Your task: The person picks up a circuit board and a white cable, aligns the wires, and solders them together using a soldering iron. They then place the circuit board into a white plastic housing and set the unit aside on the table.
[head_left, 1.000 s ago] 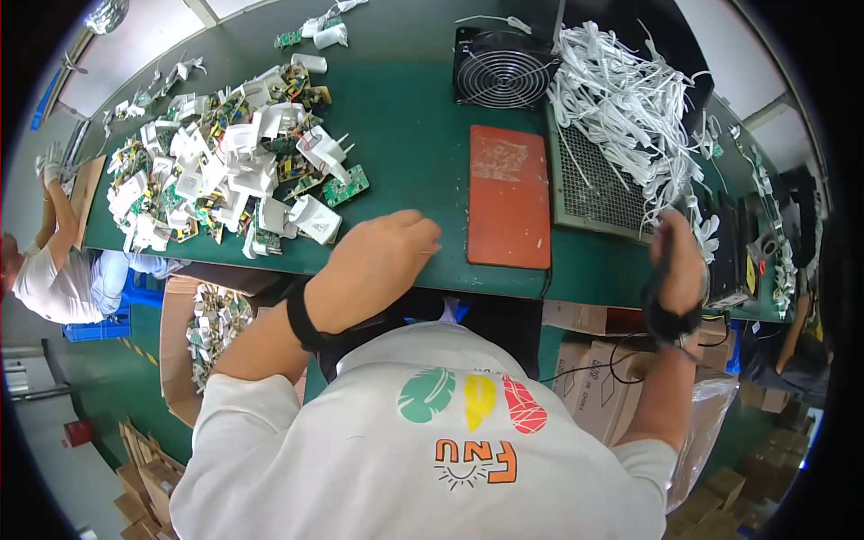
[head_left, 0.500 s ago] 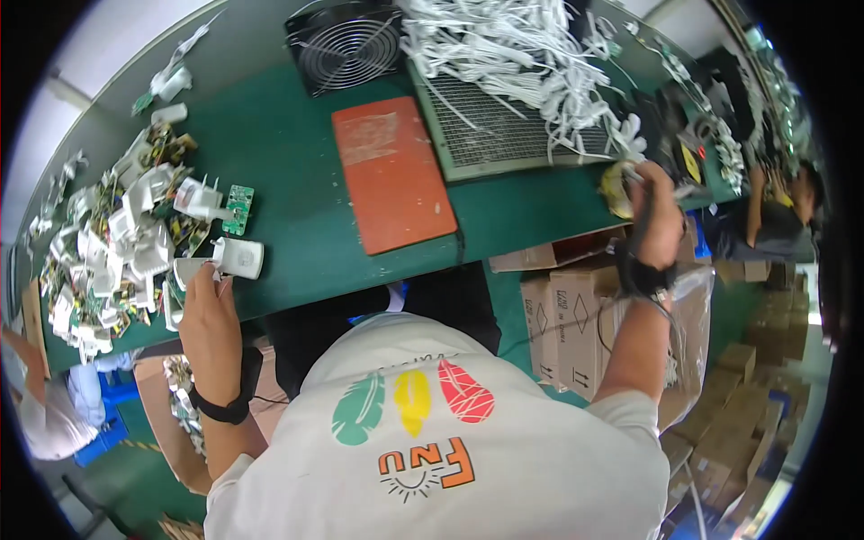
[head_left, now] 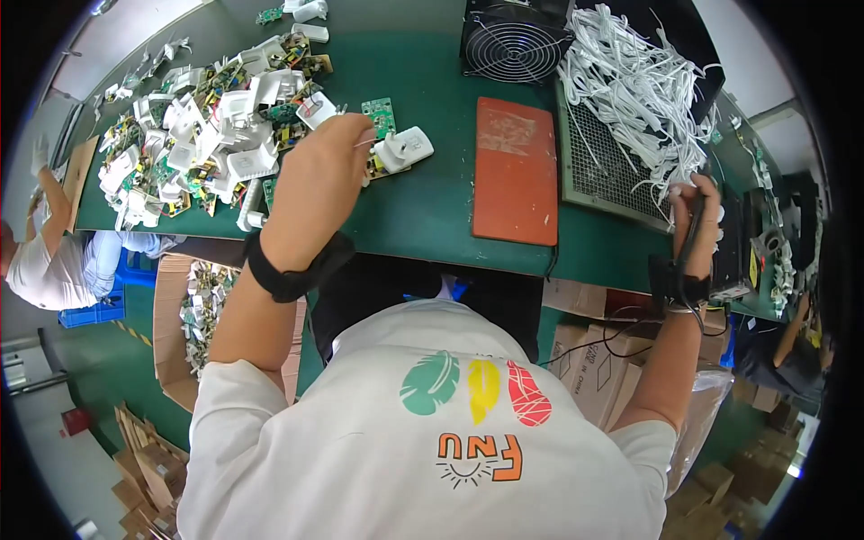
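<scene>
My left hand [head_left: 319, 184] is closed, fingertips pinched beside a white plastic charger housing [head_left: 407, 149] and a green circuit board [head_left: 380, 117]. A thin wire end shows at its fingertips; what else it pinches is hidden. To its left lies a heap of opened white housings and boards [head_left: 238, 103]. My right hand [head_left: 698, 216] is curled around a slim black tool [head_left: 692, 236], whose tip I cannot make out. It is at the right corner of a mesh-topped tray [head_left: 598, 180], by a bundle of white cables [head_left: 625, 81].
An orange-red pad [head_left: 515, 193] lies mid-table, with a black fan [head_left: 515, 49] behind it. A carton of scrap parts [head_left: 171, 337] stands below on the left, and more cartons [head_left: 580, 360] at the right. Another person [head_left: 54, 252] sits at far left.
The view has turned left, so the table has shifted right in the picture. My left hand has moved farther over the table beside the housing. My right hand stays near the tray corner.
</scene>
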A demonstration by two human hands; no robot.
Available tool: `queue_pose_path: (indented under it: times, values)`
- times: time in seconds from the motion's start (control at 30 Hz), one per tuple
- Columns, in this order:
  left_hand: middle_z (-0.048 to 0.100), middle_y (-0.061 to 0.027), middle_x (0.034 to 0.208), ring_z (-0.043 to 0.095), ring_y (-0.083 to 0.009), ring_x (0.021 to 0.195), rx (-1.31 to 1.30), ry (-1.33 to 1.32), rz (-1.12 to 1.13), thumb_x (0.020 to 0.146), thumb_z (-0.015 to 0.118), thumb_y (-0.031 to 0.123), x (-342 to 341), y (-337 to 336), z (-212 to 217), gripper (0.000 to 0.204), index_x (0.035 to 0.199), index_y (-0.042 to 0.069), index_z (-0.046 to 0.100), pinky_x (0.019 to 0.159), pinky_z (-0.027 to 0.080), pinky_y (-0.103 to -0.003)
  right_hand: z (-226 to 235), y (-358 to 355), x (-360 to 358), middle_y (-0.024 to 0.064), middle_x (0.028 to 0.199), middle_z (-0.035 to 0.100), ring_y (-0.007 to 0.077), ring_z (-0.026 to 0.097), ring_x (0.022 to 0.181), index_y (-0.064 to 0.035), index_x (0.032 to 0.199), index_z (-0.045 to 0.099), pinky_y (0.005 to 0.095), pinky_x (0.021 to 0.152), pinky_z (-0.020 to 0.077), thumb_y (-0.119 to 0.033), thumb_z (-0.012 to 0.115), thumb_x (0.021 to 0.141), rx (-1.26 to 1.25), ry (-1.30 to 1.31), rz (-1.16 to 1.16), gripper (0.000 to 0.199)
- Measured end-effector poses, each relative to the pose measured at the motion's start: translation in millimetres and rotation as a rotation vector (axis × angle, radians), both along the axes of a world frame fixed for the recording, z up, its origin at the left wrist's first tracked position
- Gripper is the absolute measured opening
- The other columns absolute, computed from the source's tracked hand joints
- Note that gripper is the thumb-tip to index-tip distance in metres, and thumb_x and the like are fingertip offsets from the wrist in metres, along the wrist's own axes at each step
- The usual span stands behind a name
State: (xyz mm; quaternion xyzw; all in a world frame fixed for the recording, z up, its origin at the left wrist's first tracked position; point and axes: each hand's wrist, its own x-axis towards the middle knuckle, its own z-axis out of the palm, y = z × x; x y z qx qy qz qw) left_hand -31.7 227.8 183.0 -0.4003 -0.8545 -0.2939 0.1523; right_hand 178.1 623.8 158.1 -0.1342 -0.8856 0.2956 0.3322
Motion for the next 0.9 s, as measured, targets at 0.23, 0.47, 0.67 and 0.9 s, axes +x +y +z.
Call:
queue_pose_path:
  times: [0.23, 0.47, 0.67, 0.9]
  values:
    - [0.057, -0.0145, 0.083, 0.058, -0.0340, 0.070, -0.353, 0.040, -0.058, 0.080, 0.060, 0.014, 2, 22, 0, 0.015, 0.086, 0.002, 0.055, 0.061, 0.048, -0.040, 21, -99, -37, 0.0107, 0.095, 0.064, 0.0136, 0.060, 0.083, -0.0050, 0.118, 0.042, 0.0234, 0.072, 0.0469, 0.007, 0.058, 0.081, -0.228, 0.146, 0.132, 0.043]
    - [0.057, -0.0141, 0.082, 0.060, -0.0320, 0.070, -0.392, 0.040, -0.107, 0.076, 0.065, 0.017, -2, 28, 2, 0.022, 0.090, 0.002, 0.057, 0.060, 0.048, -0.039, -3, -175, -64, 0.0083, 0.091, 0.062, 0.0105, 0.059, 0.081, -0.0062, 0.121, 0.042, 0.0222, 0.073, 0.0478, 0.005, 0.059, 0.081, -0.579, 0.028, 0.269, 0.045]
    - [0.058, -0.0134, 0.084, 0.061, -0.0316, 0.073, 0.204, -0.771, -0.294, 0.077, 0.064, 0.014, 8, 29, -8, 0.026, 0.101, 0.005, 0.059, 0.062, 0.049, -0.038, -12, -182, -66, 0.0079, 0.091, 0.061, 0.0105, 0.059, 0.080, -0.0057, 0.122, 0.041, 0.0222, 0.073, 0.0485, 0.005, 0.058, 0.081, -0.657, 0.017, 0.249, 0.046]
    - [0.058, -0.0116, 0.089, 0.061, -0.0297, 0.075, 0.029, -0.154, 0.047, 0.077, 0.059, 0.006, 16, 26, -4, 0.026, 0.103, 0.006, 0.057, 0.064, 0.049, -0.036, -11, -183, -59, 0.0091, 0.091, 0.061, 0.0114, 0.059, 0.079, -0.0033, 0.123, 0.039, 0.0229, 0.072, 0.0496, 0.006, 0.059, 0.080, -0.732, 0.022, 0.261, 0.048]
